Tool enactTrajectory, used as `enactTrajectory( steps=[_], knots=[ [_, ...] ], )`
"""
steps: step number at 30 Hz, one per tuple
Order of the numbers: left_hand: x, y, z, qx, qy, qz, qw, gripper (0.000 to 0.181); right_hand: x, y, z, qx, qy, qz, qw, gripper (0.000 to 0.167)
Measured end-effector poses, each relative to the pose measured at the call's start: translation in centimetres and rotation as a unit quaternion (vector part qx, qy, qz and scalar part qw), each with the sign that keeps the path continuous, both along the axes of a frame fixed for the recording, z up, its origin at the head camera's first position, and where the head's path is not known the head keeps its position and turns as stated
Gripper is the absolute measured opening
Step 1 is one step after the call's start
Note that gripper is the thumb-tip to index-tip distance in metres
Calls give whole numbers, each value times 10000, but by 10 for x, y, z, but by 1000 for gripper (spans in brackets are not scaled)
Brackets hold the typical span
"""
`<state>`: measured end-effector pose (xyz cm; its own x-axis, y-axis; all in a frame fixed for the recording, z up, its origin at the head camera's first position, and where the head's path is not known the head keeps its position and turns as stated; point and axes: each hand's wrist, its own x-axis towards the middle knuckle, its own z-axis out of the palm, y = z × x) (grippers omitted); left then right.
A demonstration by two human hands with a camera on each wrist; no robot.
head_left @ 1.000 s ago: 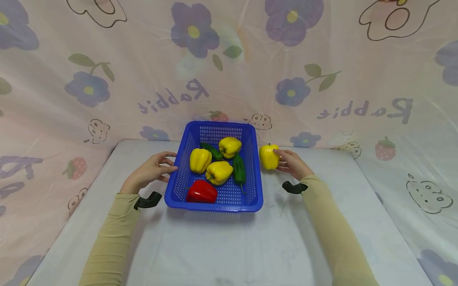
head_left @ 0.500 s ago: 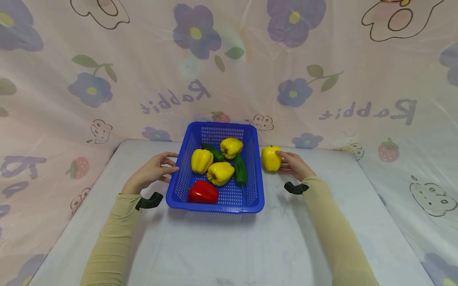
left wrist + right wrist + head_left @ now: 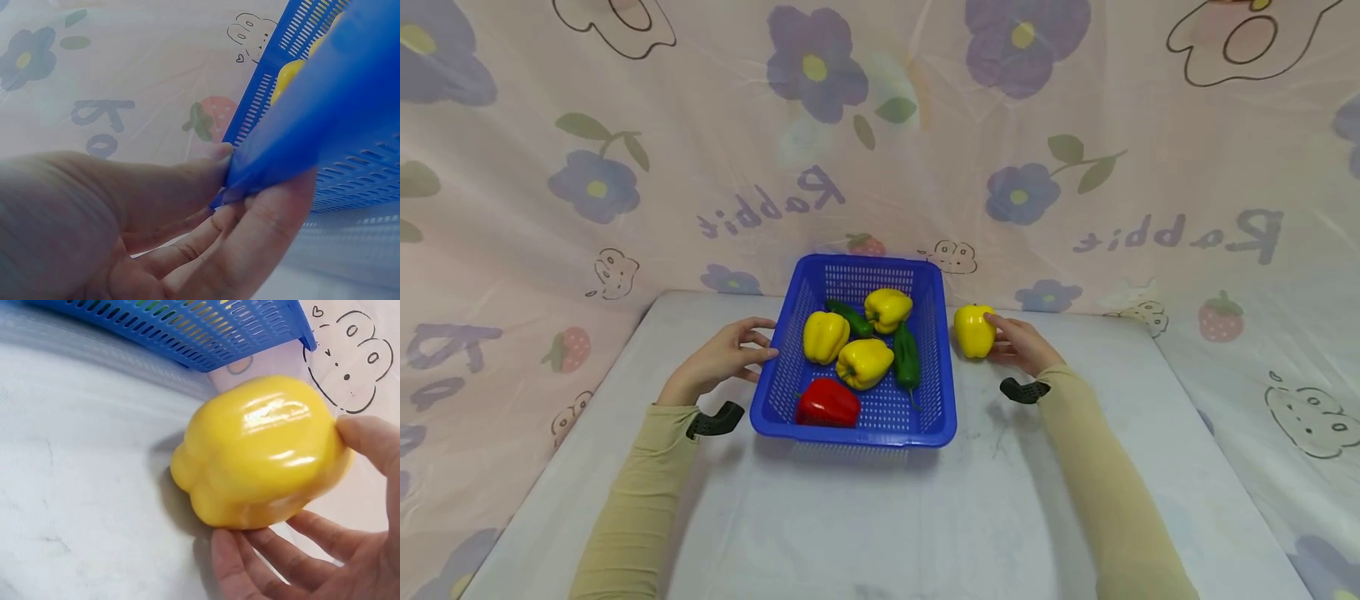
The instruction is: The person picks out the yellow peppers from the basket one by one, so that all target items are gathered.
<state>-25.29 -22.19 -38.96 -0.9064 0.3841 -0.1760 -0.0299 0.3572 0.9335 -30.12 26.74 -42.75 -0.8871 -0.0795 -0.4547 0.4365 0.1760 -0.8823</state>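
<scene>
A blue mesh basket [image 3: 853, 435] sits on the table, its near rim toward me. My left hand [image 3: 722, 358] grips its left rim; in the left wrist view the thumb and fingers [image 3: 262, 231] pinch the edge. On the right, my right hand [image 3: 1021, 343] holds a yellow bell pepper [image 3: 975, 332] beside the basket, thumb on one side and fingers on the other. In the basket lie a red bell pepper [image 3: 827, 403], three yellow bell peppers [image 3: 865, 364], a long green pepper [image 3: 906, 357] and another long green vegetable [image 3: 848, 317].
The white tabletop [image 3: 865, 533] extends in front of and beside the basket. Behind it hangs a printed curtain [image 3: 917, 167] with flowers and rabbits, close to the basket's far side. Black camera mounts [image 3: 717, 419] sit at both wrists.
The yellow bell pepper and right hand have shifted slightly right, a little farther from the basket. The left hand keeps its grip on the rim. The whole view has drifted slightly.
</scene>
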Motion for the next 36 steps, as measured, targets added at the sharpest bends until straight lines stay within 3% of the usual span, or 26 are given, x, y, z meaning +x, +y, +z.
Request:
enactTrajectory(
  steps=[13, 36],
  knots=[
    [-2, 0, 2, -32, 50, -3, 10000, 57, -6, -2, -4, 230, 98, -43, 9997, 83],
    [0, -1, 0, 52, -15, -19, 10000, 57, -7, -5, -9, 201, 23, -276, 9994, 76]
  ],
)
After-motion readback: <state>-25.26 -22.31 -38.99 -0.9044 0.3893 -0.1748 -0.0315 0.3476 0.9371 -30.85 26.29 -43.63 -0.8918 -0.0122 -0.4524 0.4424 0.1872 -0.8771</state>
